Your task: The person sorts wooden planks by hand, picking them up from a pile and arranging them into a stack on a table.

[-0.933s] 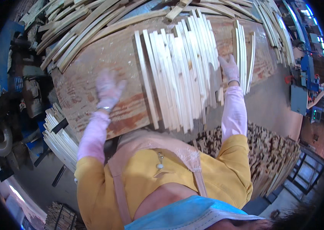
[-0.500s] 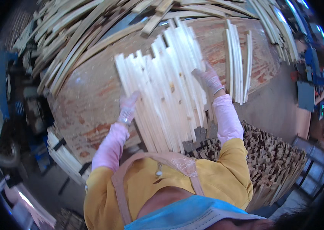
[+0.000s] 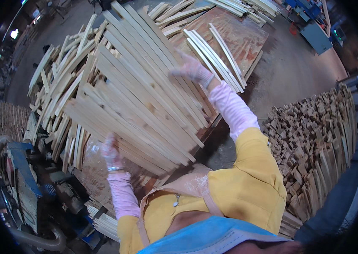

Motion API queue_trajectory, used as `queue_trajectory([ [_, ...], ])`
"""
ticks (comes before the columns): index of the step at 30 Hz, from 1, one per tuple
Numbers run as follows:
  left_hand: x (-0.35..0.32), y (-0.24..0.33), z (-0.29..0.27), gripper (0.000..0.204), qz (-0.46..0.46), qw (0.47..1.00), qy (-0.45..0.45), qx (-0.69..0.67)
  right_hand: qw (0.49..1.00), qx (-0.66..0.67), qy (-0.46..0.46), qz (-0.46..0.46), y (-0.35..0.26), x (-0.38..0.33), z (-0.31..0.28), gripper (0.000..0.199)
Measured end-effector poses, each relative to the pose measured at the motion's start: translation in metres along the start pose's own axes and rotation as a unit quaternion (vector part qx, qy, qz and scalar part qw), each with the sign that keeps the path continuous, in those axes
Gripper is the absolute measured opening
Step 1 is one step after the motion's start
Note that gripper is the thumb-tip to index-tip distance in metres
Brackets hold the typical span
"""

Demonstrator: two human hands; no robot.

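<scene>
A wide layer of pale wooden strips (image 3: 141,101) lies side by side between my hands, slanting from upper left to lower right with uneven ends. My left hand (image 3: 112,153), in a light knitted glove, holds the layer's left edge near its lower end. On the opposite edge, farther up, my gloved right hand (image 3: 193,72) is braced against the outermost strips. Some fingers of both hands are hidden behind the wood. Part of the reddish-brown board tabletop (image 3: 246,36) shows beyond the strips. Whether the layer touches the tabletop all along, I cannot tell.
Several separate strips (image 3: 217,59) lie on the tabletop right of my right hand. A loose heap of strips (image 3: 60,101) spreads at the left. Upright wood pieces (image 3: 314,144) stand densely stacked at the right. Machinery with a hose (image 3: 26,186) occupies the lower left.
The view has turned, bringing the upright stack further into sight. The strip layer now slants to the upper left and covers part of the heap, with both hands still at its edges.
</scene>
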State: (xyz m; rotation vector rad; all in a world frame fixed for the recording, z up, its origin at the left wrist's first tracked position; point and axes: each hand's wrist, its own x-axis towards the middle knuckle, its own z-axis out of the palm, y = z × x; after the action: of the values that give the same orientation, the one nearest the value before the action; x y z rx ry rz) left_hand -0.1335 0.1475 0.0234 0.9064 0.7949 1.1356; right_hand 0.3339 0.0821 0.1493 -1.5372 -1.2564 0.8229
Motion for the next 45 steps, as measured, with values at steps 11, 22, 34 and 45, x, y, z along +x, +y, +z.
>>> queue_trajectory([
  [11,0.045,0.106,0.001,0.043,0.22,0.922,-0.05,0.313,0.971,-0.141,0.11,-0.159,-0.091,-0.03,-0.004,0.056],
  [22,-0.101,-0.047,-0.05,0.045,0.091,0.839,-0.057,0.533,0.988,-0.092,0.071,0.099,0.123,-0.187,0.03,0.057],
  [34,-0.207,-0.112,-0.037,0.059,0.098,0.535,-0.195,0.816,0.943,-0.283,-0.047,0.171,0.189,-0.232,0.024,0.047],
  [45,-0.223,-0.155,-0.019,0.057,-0.041,0.835,0.129,0.532,0.983,-0.094,0.105,0.115,0.202,-0.232,0.069,0.034],
])
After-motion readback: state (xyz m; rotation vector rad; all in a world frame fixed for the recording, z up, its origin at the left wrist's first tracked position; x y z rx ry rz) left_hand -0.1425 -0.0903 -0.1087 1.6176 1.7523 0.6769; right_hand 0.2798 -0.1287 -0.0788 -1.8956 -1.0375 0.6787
